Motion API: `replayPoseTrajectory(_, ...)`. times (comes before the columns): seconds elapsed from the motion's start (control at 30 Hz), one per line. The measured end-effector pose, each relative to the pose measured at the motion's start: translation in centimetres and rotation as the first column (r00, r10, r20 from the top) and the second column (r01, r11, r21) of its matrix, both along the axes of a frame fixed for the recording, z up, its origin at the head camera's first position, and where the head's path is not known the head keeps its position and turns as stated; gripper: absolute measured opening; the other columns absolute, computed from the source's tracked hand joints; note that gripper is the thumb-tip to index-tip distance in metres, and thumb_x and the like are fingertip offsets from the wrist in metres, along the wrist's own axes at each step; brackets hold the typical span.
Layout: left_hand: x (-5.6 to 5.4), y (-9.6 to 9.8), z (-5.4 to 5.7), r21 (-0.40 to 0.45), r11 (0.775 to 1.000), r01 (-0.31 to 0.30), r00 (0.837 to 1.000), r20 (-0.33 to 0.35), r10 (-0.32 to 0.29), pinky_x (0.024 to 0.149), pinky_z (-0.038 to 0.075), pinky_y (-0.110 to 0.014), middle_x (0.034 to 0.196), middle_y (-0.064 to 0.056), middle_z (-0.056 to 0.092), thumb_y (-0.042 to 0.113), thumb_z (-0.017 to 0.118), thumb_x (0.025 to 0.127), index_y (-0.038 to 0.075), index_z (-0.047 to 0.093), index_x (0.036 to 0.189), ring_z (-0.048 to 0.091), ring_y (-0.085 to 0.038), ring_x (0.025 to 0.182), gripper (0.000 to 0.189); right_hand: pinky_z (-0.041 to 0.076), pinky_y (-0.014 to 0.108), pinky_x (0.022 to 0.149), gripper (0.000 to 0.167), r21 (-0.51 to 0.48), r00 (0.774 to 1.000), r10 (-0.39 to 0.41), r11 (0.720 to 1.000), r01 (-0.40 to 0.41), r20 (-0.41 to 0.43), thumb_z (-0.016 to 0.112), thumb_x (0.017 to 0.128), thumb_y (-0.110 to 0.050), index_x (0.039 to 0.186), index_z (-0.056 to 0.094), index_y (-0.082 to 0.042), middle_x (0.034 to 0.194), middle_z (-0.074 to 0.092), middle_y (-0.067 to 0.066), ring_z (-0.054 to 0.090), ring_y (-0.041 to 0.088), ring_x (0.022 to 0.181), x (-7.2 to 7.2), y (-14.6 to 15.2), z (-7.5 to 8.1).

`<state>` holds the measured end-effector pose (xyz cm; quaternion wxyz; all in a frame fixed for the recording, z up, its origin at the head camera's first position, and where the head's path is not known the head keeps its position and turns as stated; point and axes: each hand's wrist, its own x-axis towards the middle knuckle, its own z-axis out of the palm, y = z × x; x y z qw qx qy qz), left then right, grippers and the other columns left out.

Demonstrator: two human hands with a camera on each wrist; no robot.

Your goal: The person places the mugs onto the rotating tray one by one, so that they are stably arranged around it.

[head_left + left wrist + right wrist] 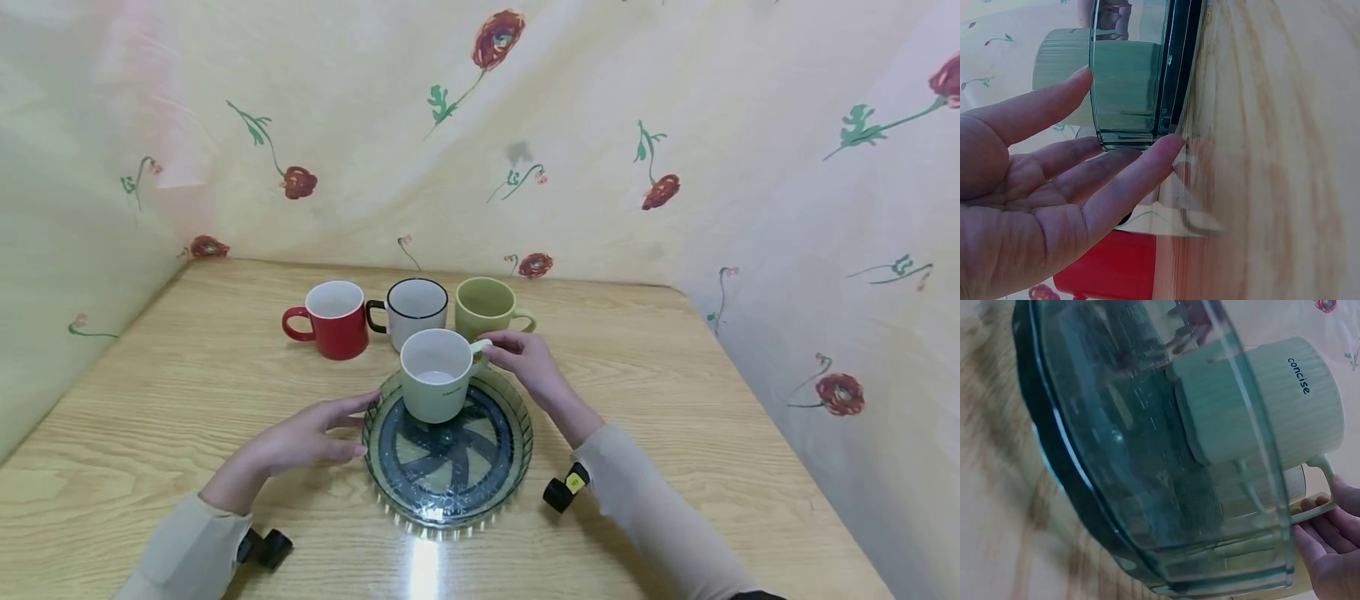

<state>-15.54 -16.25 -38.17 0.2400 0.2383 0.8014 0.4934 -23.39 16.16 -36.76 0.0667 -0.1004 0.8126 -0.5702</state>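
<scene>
A pale mug (435, 385) stands upright in a round, clear blue-green glass dish (491, 487), toward its far side. My right hand (534, 367) pinches the mug's handle between thumb and fingers. In the right wrist view the word "concise" shows on the mug (1288, 397), seen partly through the dish wall. Spread out at the dish's left side, my left hand (318, 432) touches the rim with its fingertips. The left wrist view shows the thumb and fingers of that hand (1035, 187) extended along the glass wall, not curled round it.
Behind the dish, a red mug (340, 333), a white mug with a dark rim (417, 315) and a yellow-green mug (483, 312) stand in a row. All rest on a wooden table (225, 367), with flowered cloth (375, 167) hanging behind it and at the sides.
</scene>
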Motion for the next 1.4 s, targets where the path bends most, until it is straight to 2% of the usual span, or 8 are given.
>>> replayPoseTrajectory(0.2,0.0,0.0,-0.1,-0.003,1.000,0.005,1.000,-0.005,-0.005,0.103,0.046,-0.054,0.155,-0.030,0.025,0.015,0.065,0.091,0.000,0.024,0.152,0.037,-0.053,0.135,0.075,0.054,0.032,0.095,0.030,0.017,1.000,0.007,1.000,-0.007,-0.015,0.059,0.096,-0.011,0.122,0.063,0.005,0.119,0.067,0.021,0.064,0.013,0.101,-0.3,-0.4,0.0)
replayPoseTrajectory(0.63,0.1,-0.1,-0.3,0.006,1.000,-0.006,1.000,0.005,0.006,0.103,0.046,-0.054,0.155,-0.030,0.025,0.015,0.065,0.091,0.001,0.024,0.152,0.037,-0.053,0.135,0.075,0.054,0.036,0.096,0.028,-0.004,0.999,0.030,1.000,-0.030,-0.024,0.058,0.096,-0.008,0.119,0.062,0.007,0.115,0.067,0.021,0.064,0.009,0.096,-0.7,-1.1,-0.2)
replayPoseTrajectory(0.87,0.1,-0.1,-0.3,0.006,1.000,-0.007,1.000,0.023,0.007,0.102,0.047,-0.054,0.156,-0.030,0.024,0.015,0.065,0.091,0.002,0.024,0.153,0.036,-0.053,0.135,0.075,0.054,0.034,0.094,0.031,0.033,0.998,0.047,0.998,-0.045,-0.043,0.060,0.095,-0.012,0.121,0.063,0.005,0.118,0.067,0.021,0.064,0.011,0.100,-0.7,-0.5,-0.1)
replayPoseTrajectory(0.97,0.1,-0.1,-0.3,0.005,1.000,-0.009,1.000,0.022,0.009,0.102,0.047,-0.053,0.156,-0.030,0.024,0.015,0.065,0.091,0.003,0.024,0.153,0.036,-0.053,0.136,0.075,0.054,0.034,0.094,0.033,0.047,0.998,0.040,0.998,-0.038,-0.048,0.062,0.095,-0.015,0.123,0.063,0.003,0.121,0.067,0.020,0.065,0.017,0.104,-0.6,-0.1,0.1)
replayPoseTrajectory(1.13,0.0,-0.1,-0.1,-0.007,1.000,-0.022,0.999,0.026,0.022,0.102,0.047,-0.052,0.156,-0.028,0.024,0.014,0.065,0.091,0.004,0.025,0.153,0.037,-0.052,0.136,0.075,0.052,0.036,0.099,0.032,0.040,0.996,-0.037,0.998,0.040,-0.077,0.063,0.095,-0.018,0.121,0.065,0.000,0.123,0.066,0.018,0.063,0.022,0.112,-0.6,0.8,1.1)
replayPoseTrajectory(1.3,-0.1,0.0,0.0,-0.020,0.999,-0.026,0.999,0.031,0.027,0.103,0.047,-0.053,0.156,-0.027,0.025,0.014,0.066,0.091,0.006,0.026,0.153,0.037,-0.051,0.136,0.075,0.053,0.024,0.090,0.031,-0.005,0.981,-0.156,0.988,0.156,-0.111,0.064,0.094,-0.017,0.119,0.065,0.001,0.115,0.070,0.012,0.064,0.005,0.097,-1.0,2.1,1.8)
replayPoseTrajectory(1.4,-0.1,0.0,0.0,-0.017,1.000,-0.024,0.999,0.028,0.025,0.102,0.047,-0.052,0.156,-0.027,0.025,0.014,0.066,0.091,0.005,0.026,0.153,0.037,-0.051,0.136,0.075,0.053,0.015,0.083,0.031,-0.070,0.961,-0.254,0.966,0.247,-0.107,0.064,0.094,-0.014,0.120,0.064,0.004,0.110,0.070,0.008,0.063,0.000,0.090,-1.4,2.7,2.1)
